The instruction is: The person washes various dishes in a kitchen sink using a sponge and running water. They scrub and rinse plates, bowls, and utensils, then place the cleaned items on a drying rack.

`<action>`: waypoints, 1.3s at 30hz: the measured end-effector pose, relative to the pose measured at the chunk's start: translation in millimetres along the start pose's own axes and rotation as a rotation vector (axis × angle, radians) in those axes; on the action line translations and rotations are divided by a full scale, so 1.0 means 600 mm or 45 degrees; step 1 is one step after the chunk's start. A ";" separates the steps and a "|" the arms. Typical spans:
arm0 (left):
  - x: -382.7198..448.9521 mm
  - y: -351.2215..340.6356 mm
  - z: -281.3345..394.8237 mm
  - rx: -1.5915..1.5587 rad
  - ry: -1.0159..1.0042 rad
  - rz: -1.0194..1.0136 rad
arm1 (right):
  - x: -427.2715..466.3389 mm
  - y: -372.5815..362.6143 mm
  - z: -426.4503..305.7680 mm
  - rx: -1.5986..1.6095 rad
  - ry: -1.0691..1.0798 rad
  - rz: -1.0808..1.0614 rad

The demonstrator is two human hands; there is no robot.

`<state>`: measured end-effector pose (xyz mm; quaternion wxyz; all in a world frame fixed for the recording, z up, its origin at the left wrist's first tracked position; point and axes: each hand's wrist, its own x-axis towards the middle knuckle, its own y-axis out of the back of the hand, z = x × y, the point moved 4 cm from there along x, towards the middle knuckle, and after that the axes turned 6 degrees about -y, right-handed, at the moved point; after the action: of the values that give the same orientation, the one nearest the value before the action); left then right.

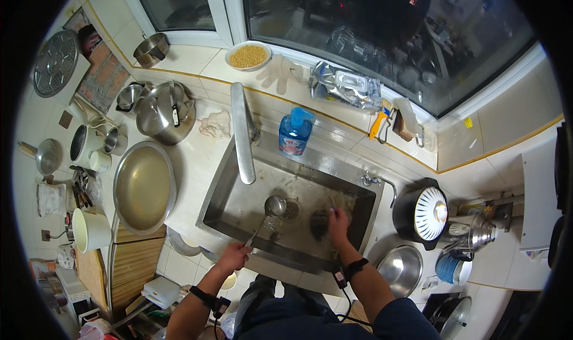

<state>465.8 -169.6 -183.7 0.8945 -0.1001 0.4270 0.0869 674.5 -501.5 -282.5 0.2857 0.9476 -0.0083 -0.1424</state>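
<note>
My left hand (233,257) is closed round the handle of a metal ladle (275,206), whose bowl hangs over the stainless steel sink (250,206) beside the drain. Over the right part of the sink is my right hand (339,226), its fingers pinched near something small and blue; what it holds is too small to tell. A blurred, pale brownish thing (342,202) lies just beyond those fingers. The steel faucet (244,138) reaches over the sink from the back left. A blue pump bottle of soap (295,132) stands on the sink's back rim.
Left of the sink sit a wide metal basin of cloudy liquid (144,188) and a lidded steel pot (163,112). A black pot with a striped lid (421,212) and a steel bowl (400,270) stand at the right. The window ledge bears a bowl of yellow beans (248,56).
</note>
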 end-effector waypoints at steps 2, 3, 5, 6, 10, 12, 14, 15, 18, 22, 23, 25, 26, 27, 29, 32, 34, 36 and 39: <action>-0.006 -0.003 0.013 0.052 -0.045 -0.027 | 0.004 -0.019 -0.030 0.284 -0.097 -0.214; -0.010 0.003 0.011 0.075 -0.078 -0.014 | -0.007 -0.035 -0.076 0.424 -0.199 -0.349; -0.019 0.009 0.018 0.142 -0.131 -0.014 | -0.023 -0.067 -0.153 0.585 -0.302 -0.575; -0.025 0.010 0.022 0.181 -0.145 -0.019 | -0.031 -0.087 -0.181 0.606 -0.305 -0.674; -0.039 -0.003 0.064 0.382 -0.228 -0.117 | -0.023 -0.168 -0.201 0.161 0.283 -0.742; -0.048 0.015 0.061 0.527 -0.239 -0.098 | -0.046 -0.182 -0.235 -0.493 0.881 -0.558; -0.066 0.023 0.070 0.640 -0.280 -0.093 | -0.056 -0.205 -0.261 -0.941 1.179 -0.496; -0.081 0.015 0.091 0.689 -0.319 -0.110 | -0.051 -0.213 -0.264 -0.929 1.337 -0.528; -0.096 0.009 0.117 0.820 -0.413 -0.149 | -0.036 -0.252 -0.251 -1.072 1.599 -0.796; -0.099 0.010 0.097 0.760 -0.516 -0.157 | 0.000 -0.279 -0.213 -1.003 1.382 -1.107; -0.098 0.011 0.090 0.547 -0.382 -0.194 | 0.022 -0.272 -0.198 -0.796 1.332 -1.048; -0.099 0.014 0.069 0.119 -0.105 -0.259 | 0.064 -0.255 -0.160 -0.179 0.675 -0.991; -0.099 0.012 0.058 0.012 -0.079 -0.250 | 0.076 -0.248 -0.137 0.123 0.348 -0.932; -0.099 0.012 0.037 -0.100 -0.044 -0.231 | 0.069 -0.251 -0.118 0.267 0.146 -0.860; -0.098 0.008 0.001 -0.280 0.014 -0.202 | 0.041 -0.263 -0.078 0.540 -0.251 -0.705; -0.081 -0.052 0.009 -0.329 0.024 -0.302 | 0.040 -0.277 0.077 0.941 -1.019 -0.096; -0.076 -0.074 -0.002 -0.398 0.043 -0.310 | 0.006 -0.307 0.090 1.269 -1.014 -0.352; -0.081 -0.075 -0.032 -0.461 0.075 -0.226 | -0.062 -0.336 0.036 1.587 -1.327 -0.626; -0.048 -0.077 -0.053 -0.072 -0.135 -0.140 | -0.075 -0.331 -0.019 1.801 -1.429 -0.775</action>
<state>435.1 -224.4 -176.0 0.9160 -0.1439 0.3703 0.0550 621.4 -325.1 -369.5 -0.4488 0.6557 0.0186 -0.6069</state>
